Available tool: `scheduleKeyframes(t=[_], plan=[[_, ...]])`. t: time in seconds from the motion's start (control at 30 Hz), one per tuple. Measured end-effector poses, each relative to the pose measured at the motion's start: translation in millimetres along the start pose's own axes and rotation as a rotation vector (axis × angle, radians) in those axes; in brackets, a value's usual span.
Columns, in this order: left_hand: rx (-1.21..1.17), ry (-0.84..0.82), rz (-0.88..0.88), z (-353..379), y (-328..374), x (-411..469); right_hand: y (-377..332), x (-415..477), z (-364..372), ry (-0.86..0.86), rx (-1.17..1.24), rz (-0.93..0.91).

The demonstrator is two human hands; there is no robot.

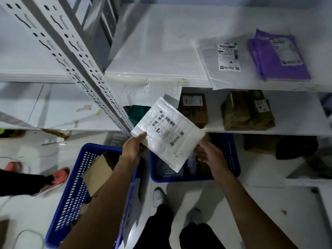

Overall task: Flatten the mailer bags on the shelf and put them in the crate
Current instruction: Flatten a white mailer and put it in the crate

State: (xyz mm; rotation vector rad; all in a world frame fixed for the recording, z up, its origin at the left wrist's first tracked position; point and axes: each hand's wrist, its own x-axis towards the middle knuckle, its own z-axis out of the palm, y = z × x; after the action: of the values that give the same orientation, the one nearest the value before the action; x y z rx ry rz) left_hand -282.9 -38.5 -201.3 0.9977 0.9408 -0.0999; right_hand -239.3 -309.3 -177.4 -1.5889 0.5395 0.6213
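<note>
I held the mailer [167, 133] in both hands, label up and tilted, its long edges running roughly from 10 to 4 o'clock. My left hand [134, 148] pinched the corner at 9 o'clock, thumb on top and fingers beneath. My right hand [206, 153] gripped the edge at 4 o'clock with its fingers tucked under, though blur hid the exact hold.

The crate [233, 159] lay directly beneath the mailer, its mouth open towards 6 o'clock of the bag. So I judged the drop to be short and nearly straight down, with neither hand much nearer than the other. The mailer looked flat enough to go in. Some contents already lay in the crate, but room showed above them.

A second crate [71, 186] stood at 8 o'clock, and the post [115, 108] rose close by the mailer's 10 o'clock corner. On the shelf [152, 51] at 1 o'clock, a clear bag [221, 60] and a purple bag [278, 56] waited, just beside each other.
</note>
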Motion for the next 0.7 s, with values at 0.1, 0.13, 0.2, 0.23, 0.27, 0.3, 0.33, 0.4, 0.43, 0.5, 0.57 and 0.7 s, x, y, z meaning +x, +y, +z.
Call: scheduleKeyframes(t=[0.1, 0.13, 0.2, 0.23, 0.27, 0.3, 0.33, 0.4, 0.43, 0.5, 0.57, 0.7], plan=[[-0.078, -0.021, -0.041, 8, -11, -5, 11, -1, 11, -0.13, -0.076, 0.042], [-0.092, -0.027, -0.046, 10, -16, -5, 17, 3, 13, -0.138, -0.116, 0.037], [-0.093, -0.025, -0.058, 14, -30, -4, 29, 14, 15, -0.132, -0.187, 0.021], [-0.09, -0.014, -0.066, 15, -36, -4, 35, 21, 14, -0.114, -0.212, 0.025], [-0.091, 0.0, -0.073, 13, -47, 1, 45, 33, 12, -0.102, -0.249, 0.026], [-0.082, 0.009, -0.078, 10, -56, 7, 53, 44, 9, -0.094, -0.278, 0.026], [-0.06, 0.015, -0.074, 4, -65, 15, 60, 55, 6, -0.091, -0.306, 0.031], [0.001, 0.029, -0.034, -9, -89, 38, 80, 79, -1, -0.113, -0.348, 0.023], [0.047, 0.036, -0.014, -14, -102, 53, 93, 92, -4, -0.126, -0.365, 0.019], [0.167, 0.056, 0.029, -21, -117, 77, 111, 115, -10, -0.143, -0.4, 0.0], [0.296, 0.05, 0.103, -22, -136, 110, 135, 144, -16, -0.167, -0.413, -0.018], [0.586, 0.031, 0.22, -26, -178, 186, 186, 213, -18, -0.185, -0.437, -0.038]])
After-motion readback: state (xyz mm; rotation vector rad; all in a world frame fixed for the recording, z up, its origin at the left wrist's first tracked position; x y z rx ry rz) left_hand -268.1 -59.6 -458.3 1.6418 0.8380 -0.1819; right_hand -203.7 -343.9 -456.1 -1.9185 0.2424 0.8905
